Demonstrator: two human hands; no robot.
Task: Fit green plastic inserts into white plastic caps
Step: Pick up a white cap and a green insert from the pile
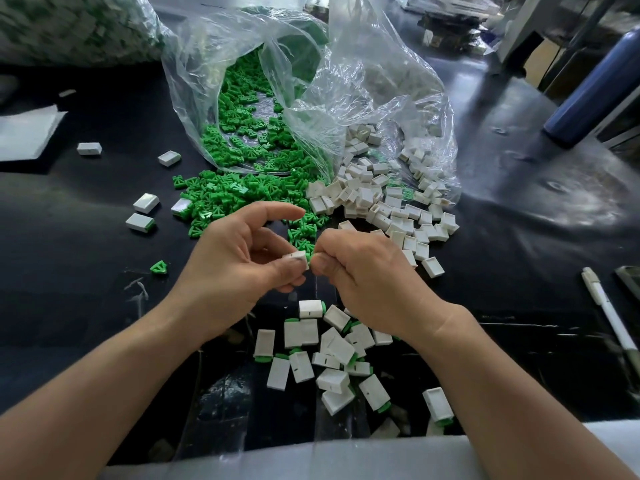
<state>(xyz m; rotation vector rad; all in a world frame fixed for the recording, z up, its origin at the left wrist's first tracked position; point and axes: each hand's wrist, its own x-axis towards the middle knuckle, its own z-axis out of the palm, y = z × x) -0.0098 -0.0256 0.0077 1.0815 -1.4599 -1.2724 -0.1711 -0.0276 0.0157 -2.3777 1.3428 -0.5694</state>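
fingers [282, 271] pinch one cap [297, 255], one insert [312, 258]

A dark blue cylinder [588, 88] sits at the upper right of the black counter [519, 237]. A white pen [609, 317] lies at the right edge, and a white sheet [27, 133] at the left.

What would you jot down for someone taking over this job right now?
Left hand pinches a small white rectangular plastic cap; right hand pinches a green plastic insert at its opening.
Loose green inserts and empty white caps spill from clear plastic bags beyond the hands.
Done: assembled caps piled near the black table edge.
Left: both heaps are large.
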